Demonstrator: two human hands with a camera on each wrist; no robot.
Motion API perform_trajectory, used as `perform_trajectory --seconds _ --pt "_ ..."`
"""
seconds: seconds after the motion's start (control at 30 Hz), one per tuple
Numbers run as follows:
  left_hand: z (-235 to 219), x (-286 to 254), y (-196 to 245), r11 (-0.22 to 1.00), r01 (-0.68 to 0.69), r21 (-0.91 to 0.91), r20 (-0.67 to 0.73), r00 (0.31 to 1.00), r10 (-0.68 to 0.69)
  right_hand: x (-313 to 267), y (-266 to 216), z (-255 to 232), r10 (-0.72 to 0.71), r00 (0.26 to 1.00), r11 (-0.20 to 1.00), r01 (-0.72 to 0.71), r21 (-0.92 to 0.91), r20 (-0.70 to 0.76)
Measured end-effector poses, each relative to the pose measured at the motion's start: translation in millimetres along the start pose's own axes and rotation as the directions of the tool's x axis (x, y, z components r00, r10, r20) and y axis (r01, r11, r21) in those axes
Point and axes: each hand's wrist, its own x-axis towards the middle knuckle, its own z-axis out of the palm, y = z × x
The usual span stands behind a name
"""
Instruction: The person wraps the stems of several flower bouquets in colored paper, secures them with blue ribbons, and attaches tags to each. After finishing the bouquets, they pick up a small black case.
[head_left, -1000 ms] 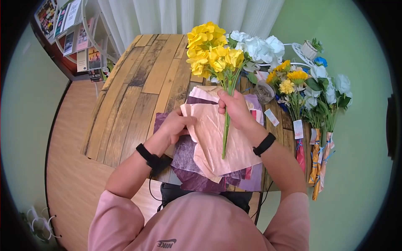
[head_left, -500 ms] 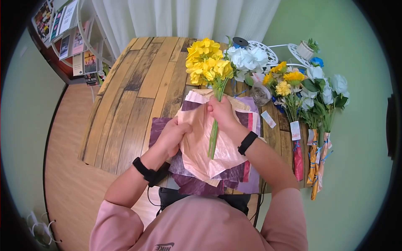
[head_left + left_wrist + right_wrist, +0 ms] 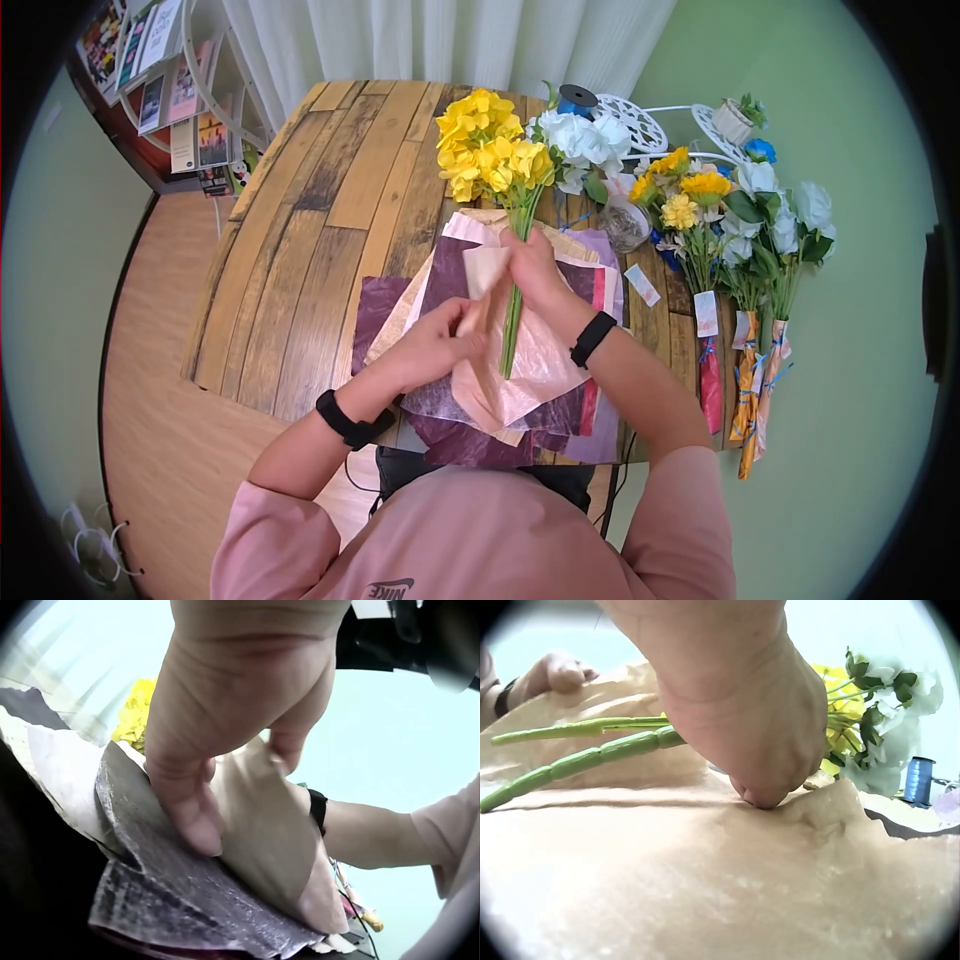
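My right hand [image 3: 532, 268] grips the green stems [image 3: 512, 335] of a bunch of yellow artificial flowers [image 3: 490, 150], whose heads point away from me. Beneath the stems lies a sheet of peach wrapping paper [image 3: 540, 360]. My left hand [image 3: 435, 348] pinches the left side of that sheet, lifted and folded in toward the stems. In the left wrist view the raised paper [image 3: 262, 825] passes between thumb and fingers. The right wrist view has the stem ends [image 3: 562, 765] sticking out past my fist over the paper. Dark purple sheets [image 3: 445, 270] are layered below.
White flowers [image 3: 585, 138] lie just beyond the yellow ones, near a blue ribbon spool [image 3: 577, 100]. Several wrapped bouquets [image 3: 745, 340] line the right table edge. A clear container [image 3: 625, 228] and a small card [image 3: 642, 285] are on the wooden table [image 3: 300, 250].
My left hand has moved right, bringing the paper's left side up and inward and uncovering purple sheet beneath. The flowers, held in my right hand, came lower and nearer the paper.
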Motion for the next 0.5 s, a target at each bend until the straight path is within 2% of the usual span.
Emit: perform_trajectory --seconds 0.03,0.1,0.13,0.17,0.23,0.3,0.37,0.5 --pt "-6 2 0 1.0 0.002 -0.001 -0.001 1.0 -0.002 -3 -6 0 0.002 1.0 0.999 -0.003 -0.049 -0.018" --pt "-21 8 -2 0.929 0.272 -0.25 -0.035 0.957 -0.289 -8 -18 2 0.005 0.999 0.995 -0.008 -0.099 -0.037" --pt "-18 6 10 0.903 0.258 -0.343 -0.082 0.95 -0.303 -9 -22 2 -0.021 0.999 0.994 0.017 -0.105 -0.038" --pt "-18 6 8 0.902 0.26 -0.345 -0.082 0.949 -0.305 -11 -26 3 -0.046 0.998 0.993 0.042 -0.109 -0.039" --pt "-20 10 -2 0.886 0.132 -0.445 -0.175 0.957 -0.23 -17 -36 5 -0.027 0.999 0.998 0.026 -0.06 -0.027" --pt "-20 12 -18 0.902 0.107 -0.419 -0.215 0.953 -0.213 -23 -50 8 -0.01 1.0 1.0 0.01 -0.008 -0.017" --pt "-22 13 -29 0.966 0.129 -0.223 -0.23 0.956 -0.181 -29 -62 10 0.035 0.998 0.998 -0.037 0.041 0.049" --pt "-17 12 -19 0.966 0.161 -0.204 -0.217 0.955 -0.205 -32 -67 13 0.021 0.998 0.999 -0.024 0.037 0.063"
